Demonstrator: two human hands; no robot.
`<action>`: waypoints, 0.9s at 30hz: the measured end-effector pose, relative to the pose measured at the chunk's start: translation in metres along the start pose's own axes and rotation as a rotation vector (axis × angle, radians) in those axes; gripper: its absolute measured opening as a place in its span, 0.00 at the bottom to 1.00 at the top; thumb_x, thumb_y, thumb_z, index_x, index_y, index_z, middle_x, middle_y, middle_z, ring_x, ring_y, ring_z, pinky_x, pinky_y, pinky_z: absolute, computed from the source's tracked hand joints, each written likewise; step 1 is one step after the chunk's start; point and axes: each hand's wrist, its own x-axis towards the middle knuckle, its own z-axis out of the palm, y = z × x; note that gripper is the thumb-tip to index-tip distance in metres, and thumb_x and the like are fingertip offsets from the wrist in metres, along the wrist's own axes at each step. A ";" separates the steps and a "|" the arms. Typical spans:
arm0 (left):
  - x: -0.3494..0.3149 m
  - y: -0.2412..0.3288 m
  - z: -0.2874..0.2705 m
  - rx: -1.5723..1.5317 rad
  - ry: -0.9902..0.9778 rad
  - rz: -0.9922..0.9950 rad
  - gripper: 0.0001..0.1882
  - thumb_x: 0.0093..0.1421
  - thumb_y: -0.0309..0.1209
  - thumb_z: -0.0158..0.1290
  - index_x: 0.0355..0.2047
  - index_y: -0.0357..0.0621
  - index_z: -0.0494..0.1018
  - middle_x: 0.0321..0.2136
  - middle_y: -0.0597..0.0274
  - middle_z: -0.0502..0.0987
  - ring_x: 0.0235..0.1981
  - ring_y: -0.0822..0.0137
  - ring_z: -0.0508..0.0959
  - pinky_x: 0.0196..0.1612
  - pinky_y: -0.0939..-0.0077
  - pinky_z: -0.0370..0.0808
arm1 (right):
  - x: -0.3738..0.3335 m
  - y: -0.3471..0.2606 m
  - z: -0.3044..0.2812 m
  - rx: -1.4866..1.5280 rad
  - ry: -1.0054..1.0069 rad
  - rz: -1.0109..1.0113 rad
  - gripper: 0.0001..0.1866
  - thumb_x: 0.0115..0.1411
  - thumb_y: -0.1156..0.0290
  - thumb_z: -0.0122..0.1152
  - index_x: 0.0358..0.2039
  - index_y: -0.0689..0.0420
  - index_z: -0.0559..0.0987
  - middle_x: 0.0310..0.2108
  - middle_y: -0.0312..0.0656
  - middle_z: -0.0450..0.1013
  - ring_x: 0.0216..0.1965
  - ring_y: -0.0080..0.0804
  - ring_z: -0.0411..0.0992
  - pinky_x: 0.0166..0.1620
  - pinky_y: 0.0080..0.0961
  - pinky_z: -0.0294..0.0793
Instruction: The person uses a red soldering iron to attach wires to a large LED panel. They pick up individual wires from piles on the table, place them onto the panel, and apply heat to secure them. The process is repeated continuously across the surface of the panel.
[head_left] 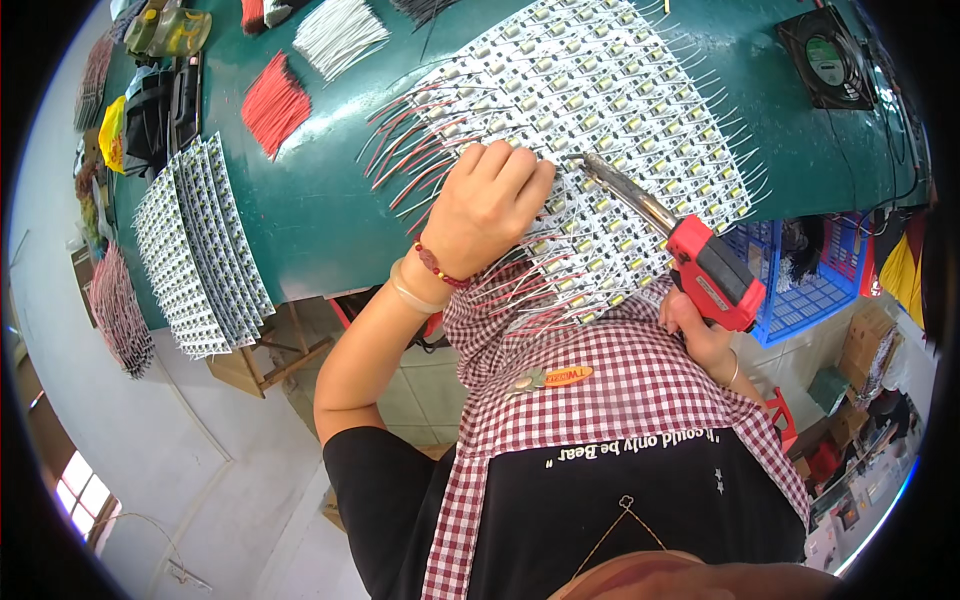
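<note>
A large white panel of small circuit boards (640,90) lies on the green table and reaches over its near edge toward my apron. Red, black and white wires (405,150) stick out along its left side. My left hand (490,205) rests over the panel's middle with its fingers closed; what they pinch is hidden. In my right hand (695,325) is a red and black soldering gun (715,268), held by its grip below the panel's right edge. Its metal barrel points up and left, and the tip is just beside my left fingertips, at the boards.
Bundles of red wires (275,105) and white wires (340,38) lie on the green table (310,210). Several similar panels (195,250) overlap at the left edge. A black fan (828,58) stands at the far right. Below it is a blue plastic crate (800,300).
</note>
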 end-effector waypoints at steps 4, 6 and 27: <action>-0.003 -0.001 0.003 -0.067 0.025 -0.005 0.13 0.47 0.23 0.53 0.35 0.37 0.75 0.27 0.60 0.69 0.28 0.63 0.71 0.31 0.71 0.70 | -0.003 -0.002 0.001 0.081 0.021 0.092 0.06 0.62 0.74 0.55 0.33 0.63 0.75 0.23 0.37 0.71 0.26 0.23 0.69 0.31 0.23 0.70; -0.003 -0.002 0.003 -0.088 0.036 -0.002 0.13 0.47 0.23 0.53 0.35 0.37 0.75 0.27 0.60 0.69 0.28 0.63 0.71 0.31 0.72 0.70 | -0.005 0.000 0.000 0.097 0.018 0.134 0.06 0.61 0.73 0.59 0.35 0.62 0.77 0.27 0.35 0.73 0.29 0.21 0.71 0.33 0.22 0.71; -0.006 -0.002 0.004 -0.073 0.030 -0.008 0.13 0.47 0.22 0.53 0.35 0.36 0.75 0.27 0.59 0.67 0.29 0.61 0.70 0.33 0.70 0.71 | -0.003 0.011 0.002 0.081 0.066 0.036 0.05 0.58 0.78 0.58 0.36 0.63 0.76 0.27 0.37 0.73 0.28 0.23 0.71 0.32 0.23 0.71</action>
